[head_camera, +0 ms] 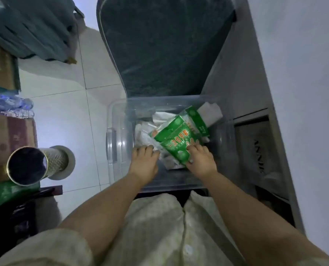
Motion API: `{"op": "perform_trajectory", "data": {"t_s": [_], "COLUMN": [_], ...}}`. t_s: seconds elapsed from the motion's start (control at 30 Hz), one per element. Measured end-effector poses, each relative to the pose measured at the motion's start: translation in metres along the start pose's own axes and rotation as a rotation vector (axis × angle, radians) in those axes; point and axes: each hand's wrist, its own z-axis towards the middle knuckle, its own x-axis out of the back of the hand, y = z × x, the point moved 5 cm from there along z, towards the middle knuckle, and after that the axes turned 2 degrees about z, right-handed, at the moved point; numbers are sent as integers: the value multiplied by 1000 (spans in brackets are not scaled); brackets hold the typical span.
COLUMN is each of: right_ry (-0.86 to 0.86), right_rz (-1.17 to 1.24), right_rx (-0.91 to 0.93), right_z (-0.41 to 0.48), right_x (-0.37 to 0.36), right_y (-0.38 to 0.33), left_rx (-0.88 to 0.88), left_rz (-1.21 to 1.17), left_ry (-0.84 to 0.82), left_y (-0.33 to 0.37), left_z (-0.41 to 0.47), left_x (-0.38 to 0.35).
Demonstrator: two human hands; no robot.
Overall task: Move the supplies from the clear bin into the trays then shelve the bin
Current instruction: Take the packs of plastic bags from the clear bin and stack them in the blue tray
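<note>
The clear plastic bin (pixel 119 139) stands on the floor in front of me, with both my hands reaching into it. Inside lie green printed packets (pixel 176 137) stacked over white plastic packets (pixel 143 131). My right hand (pixel 200 160) rests on the near corner of the top green packet, fingers curled over its edge. To its left, my left hand (pixel 143 162) presses its fingertips against the white packets beside the green ones. No tray can be made out in this view.
A dark grey lid or panel (pixel 163 45) stands behind the bin. A grey shelf unit (pixel 255 143) with a dark compartment is at the right. At the left are a metal cylinder (pixel 31 166), stacked boxes (pixel 8 137) and hanging cloth (pixel 29 25). White floor tiles lie between.
</note>
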Motion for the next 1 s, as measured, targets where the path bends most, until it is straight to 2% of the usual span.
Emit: {"op": "perform_trajectory", "data": {"t_s": [0.1,0.2,0.33,0.43,0.6,0.77,0.9,1.0], "right_ry": [-108,-182,-68,21,81,20,-61,-82], "right_rz": [-2,-39,-33,-10,84,60,59,8], "right_rx": [-112,-150,-117,-139,-257,-99,67,247], "right_z": [27,56,89,100,107,107,93,79], "right_x": [-5,-10,-8,-16,-35,-37,-34,-27], "right_y": [8,19,26,31,36,30,31,30], "left_rx": [-41,57,246,311,242,258,322,303], "left_rz": [14,-51,-219,-301,-518,-807,-849,-798], "left_ry": [-87,-106,-18,20,11,-31,-140,-171], "left_y": [-7,-18,-33,-44,-44,-41,-33,-24], "left_z": [29,65,108,136,169,179,180,180], "left_x": [-2,-3,-1,-10,-28,-37,-41,-36]}}
